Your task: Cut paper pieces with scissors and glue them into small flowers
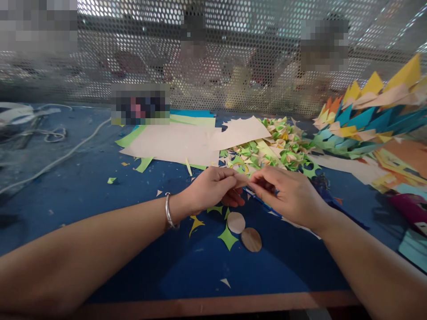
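Between the fingertips of both hands is a small pale pink piece of paper (241,179). My left hand (213,189), with a silver bangle (169,211) at the wrist, pinches its left side. Its right side is pinched by my right hand (288,193); the fingers partly cover the paper. Below the hands a pale paper circle (236,222) lies beside a brown wood-like disc (251,239). Green paper scraps (228,238) and a yellow scrap (196,225) lie close by on the blue table.
Behind the hands are large pale paper sheets (176,142) and a pile of green and cream folded paper pieces (283,142). At right rises a layered paper construction (370,115) with pointed tips. A white cord (63,158) crosses the left. A perforated metal screen (233,58) stands behind.
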The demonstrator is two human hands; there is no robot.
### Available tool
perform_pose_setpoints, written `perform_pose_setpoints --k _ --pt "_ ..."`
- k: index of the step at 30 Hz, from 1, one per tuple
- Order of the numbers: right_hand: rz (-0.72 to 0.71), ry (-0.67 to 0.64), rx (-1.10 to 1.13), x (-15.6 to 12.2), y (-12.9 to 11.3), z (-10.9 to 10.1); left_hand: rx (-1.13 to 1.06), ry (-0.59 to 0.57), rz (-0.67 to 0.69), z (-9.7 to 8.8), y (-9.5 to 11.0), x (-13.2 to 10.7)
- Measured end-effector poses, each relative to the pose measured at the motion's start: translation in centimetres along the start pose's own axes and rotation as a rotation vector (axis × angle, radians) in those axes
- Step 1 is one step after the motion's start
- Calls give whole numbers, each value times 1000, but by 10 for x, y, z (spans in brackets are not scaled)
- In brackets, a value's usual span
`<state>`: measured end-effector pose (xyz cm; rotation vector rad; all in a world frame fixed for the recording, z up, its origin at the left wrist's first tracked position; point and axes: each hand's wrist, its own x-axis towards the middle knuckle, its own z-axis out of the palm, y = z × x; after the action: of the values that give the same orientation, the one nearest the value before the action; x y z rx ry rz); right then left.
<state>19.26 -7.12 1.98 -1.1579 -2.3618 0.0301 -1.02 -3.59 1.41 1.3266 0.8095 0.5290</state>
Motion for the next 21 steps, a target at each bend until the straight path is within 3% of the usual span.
perform_pose_setpoints --k 8,21 --pt "93 -32 55 0 -1 1 311 -57 171 2 -4 -4" --pt "83 -29 63 0 -1 2 609 -24 256 1 -4 -4"
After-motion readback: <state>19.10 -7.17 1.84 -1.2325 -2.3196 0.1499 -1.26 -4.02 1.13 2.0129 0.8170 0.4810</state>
